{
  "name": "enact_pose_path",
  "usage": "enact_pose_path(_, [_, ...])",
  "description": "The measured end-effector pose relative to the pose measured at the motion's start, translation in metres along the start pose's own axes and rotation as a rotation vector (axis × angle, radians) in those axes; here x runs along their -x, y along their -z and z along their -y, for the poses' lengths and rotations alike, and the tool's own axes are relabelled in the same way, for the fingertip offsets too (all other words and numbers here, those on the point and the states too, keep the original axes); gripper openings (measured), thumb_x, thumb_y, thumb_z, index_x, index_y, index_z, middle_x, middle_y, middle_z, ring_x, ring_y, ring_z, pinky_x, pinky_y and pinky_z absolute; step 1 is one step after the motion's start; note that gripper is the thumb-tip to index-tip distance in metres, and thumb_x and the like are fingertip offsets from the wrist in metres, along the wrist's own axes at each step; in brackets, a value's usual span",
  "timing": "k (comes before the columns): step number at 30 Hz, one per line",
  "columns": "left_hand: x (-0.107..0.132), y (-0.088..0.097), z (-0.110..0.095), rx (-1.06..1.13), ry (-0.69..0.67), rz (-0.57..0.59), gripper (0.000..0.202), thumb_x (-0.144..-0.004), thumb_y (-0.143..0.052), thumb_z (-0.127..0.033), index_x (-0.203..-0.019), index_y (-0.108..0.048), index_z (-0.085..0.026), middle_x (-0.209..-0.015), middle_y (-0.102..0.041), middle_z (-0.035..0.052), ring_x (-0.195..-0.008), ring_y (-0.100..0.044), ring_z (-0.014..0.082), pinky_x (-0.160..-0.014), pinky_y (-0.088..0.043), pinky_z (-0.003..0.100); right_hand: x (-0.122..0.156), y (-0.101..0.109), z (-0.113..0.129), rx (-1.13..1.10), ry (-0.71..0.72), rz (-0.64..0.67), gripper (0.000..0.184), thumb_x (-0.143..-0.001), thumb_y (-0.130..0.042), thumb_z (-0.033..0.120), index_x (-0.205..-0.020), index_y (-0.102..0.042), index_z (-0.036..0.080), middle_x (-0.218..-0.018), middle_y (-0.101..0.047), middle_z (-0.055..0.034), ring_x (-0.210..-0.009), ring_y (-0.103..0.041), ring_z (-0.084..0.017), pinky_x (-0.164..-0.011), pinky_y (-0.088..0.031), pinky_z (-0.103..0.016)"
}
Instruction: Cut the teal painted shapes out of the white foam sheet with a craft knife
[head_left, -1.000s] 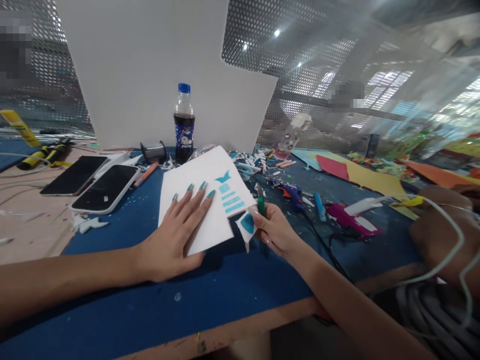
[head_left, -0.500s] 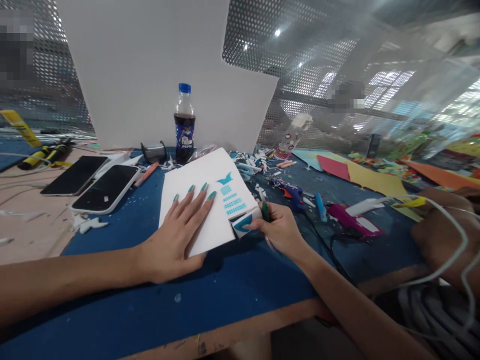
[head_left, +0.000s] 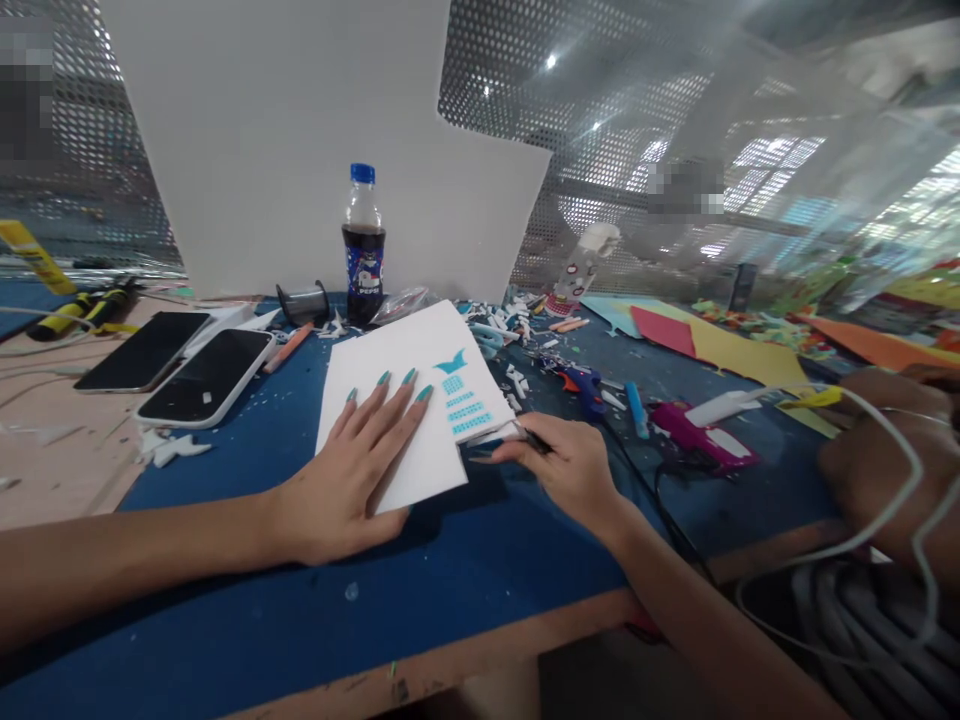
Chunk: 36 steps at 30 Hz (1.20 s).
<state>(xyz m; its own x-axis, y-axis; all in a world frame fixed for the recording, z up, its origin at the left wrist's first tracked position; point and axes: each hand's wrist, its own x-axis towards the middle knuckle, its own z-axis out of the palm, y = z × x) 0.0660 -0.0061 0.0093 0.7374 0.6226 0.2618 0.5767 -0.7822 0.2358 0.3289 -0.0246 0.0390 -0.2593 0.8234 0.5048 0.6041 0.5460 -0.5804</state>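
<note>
The left hand (head_left: 341, 490) has long, slim fingers tipped with four visible teal nails (head_left: 383, 378), each drawn out to a tapered end. The left forearm (head_left: 150, 545), at the near left, is bare and slender, widening gently from a narrow wrist (head_left: 289, 520). The right hand (head_left: 574, 465) is slim too, its nail colour hard to tell; the right forearm (head_left: 690, 600), at the near right, is also bare

wht brd (head_left: 433, 445), smooth & matt
</note>
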Motion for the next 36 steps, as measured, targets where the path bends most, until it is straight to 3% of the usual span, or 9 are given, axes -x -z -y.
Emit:
enact_pose_path(3, [0.001,-0.001,0.0,0.0,0.009,-0.019,0.085,-0.088,-0.044,-0.047,-0.149,0.012,-0.026,-0.158,0.004,0.0076,-0.143,0.001,0.0389,-0.109,-0.015,0.064,-0.002,0.001,0.001,0.134,-0.063,-0.075,0.042,-0.082,-0.057,0.057,-0.067,-0.059,0.017,-0.057,-0.057,0.0004,-0.047,-0.044,-0.01,-0.05,-0.03,-0.023])
enact_pose_path(7, [0.001,-0.004,0.001,-0.018,0.047,-0.059,0.085,-0.088,-0.043,-0.05,-0.149,0.012,-0.025,-0.158,0.005,0.0085,-0.143,0.002,0.0394,-0.109,-0.014,0.065,-0.004,-0.006,0.004,0.125,-0.337,-0.105,0.051,-0.081,-0.048,0.068,-0.087,-0.053,0.017,-0.062,-0.056,-0.0005,-0.05,-0.043,-0.012,-0.048,-0.031,-0.024])
enact_pose_path(12, [0.0,-0.008,0.003,-0.023,0.06,-0.07,0.085,-0.087,-0.044,-0.048,-0.149,0.01,-0.026,-0.158,0.005,0.0091,-0.143,0.001,0.0394,-0.11,-0.013,0.064,-0.012,-0.023,0.018,-0.157,-0.559,-0.041,0.056,-0.076,-0.048,0.073,-0.084,-0.052,0.018,-0.056,-0.048,0.003,-0.045,-0.04,-0.009,-0.042,-0.028,-0.023])
enact_pose_path(17, [0.001,-0.009,0.004,-0.055,0.067,-0.056,0.086,-0.087,-0.045,-0.048,-0.149,0.01,-0.024,-0.158,0.003,0.0106,-0.143,0.0,0.0391,-0.11,-0.013,0.063,-0.028,-0.023,0.031,-0.467,-0.83,0.085,0.054,-0.073,-0.055,0.072,-0.068,-0.049,0.019,-0.036,-0.031,0.01,-0.028,-0.02,-0.004,-0.031,-0.014,-0.022])
enact_pose_path(21, [0.001,-0.012,0.005,-0.08,0.066,-0.036,0.086,-0.087,-0.046,-0.048,-0.149,0.008,-0.024,-0.158,0.001,0.0115,-0.143,0.001,0.0389,-0.11,-0.013,0.063,-0.028,-0.02,0.027,-0.511,-0.795,0.08,0.053,-0.066,-0.063,0.071,-0.069,-0.048,0.02,-0.033,-0.026,0.0129,-0.026,-0.018,-0.004,-0.028,-0.012,-0.021])
enact_pose_path(24, [0.0,-0.011,0.005,-0.069,0.068,-0.032,0.088,-0.087,-0.048,-0.048,-0.15,0.008,-0.023,-0.158,0.001,0.0117,-0.143,0.001,0.0396,-0.11,-0.013,0.064,-0.022,-0.021,0.019,-0.506,-0.737,0.021,0.053,-0.059,-0.071,0.065,-0.073,-0.048,0.02,-0.038,-0.033,0.0126,-0.029,-0.023,-0.004,-0.031,-0.018,-0.021])
enact_pose_path(27, [-0.001,-0.009,0.004,-0.059,0.062,-0.021,0.087,-0.087,-0.047,-0.049,-0.15,0.008,-0.024,-0.158,0.002,0.0115,-0.142,0.001,0.0403,-0.109,-0.013,0.065,-0.016,-0.024,0.012,-0.388,-0.605,-0.098,0.051,-0.054,-0.081,0.053,-0.078,-0.052,0.018,-0.054,-0.051,0.0065,-0.041,-0.039,-0.007,-0.04,-0.03,-0.022])
enact_pose_path(30, [0.0,-0.008,0.004,-0.064,0.063,-0.02,0.086,-0.088,-0.047,-0.049,-0.15,0.007,-0.024,-0.158,0.001,0.0111,-0.143,0.0,0.0397,-0.11,-0.013,0.064,-0.011,-0.026,0.008,-0.207,-0.479,-0.225,0.049,-0.054,-0.082,0.049,-0.079,-0.055,0.017,-0.064,-0.057,0.0024,-0.054,-0.048,-0.011,-0.049,-0.036,-0.023])
enact_pose_path(36, [0.0,-0.009,0.004,-0.064,0.061,-0.007,0.085,-0.087,-0.046,-0.049,-0.15,0.006,-0.023,-0.158,0.0,0.0118,-0.142,-0.001,0.0407,-0.11,-0.013,0.064,-0.005,-0.03,0.018,-0.067,-0.474,-0.343,0.051,-0.053,-0.081,0.053,-0.081,-0.058,0.016,-0.066,-0.061,-0.0015,-0.056,-0.051,-0.014,-0.048,-0.036,-0.025])
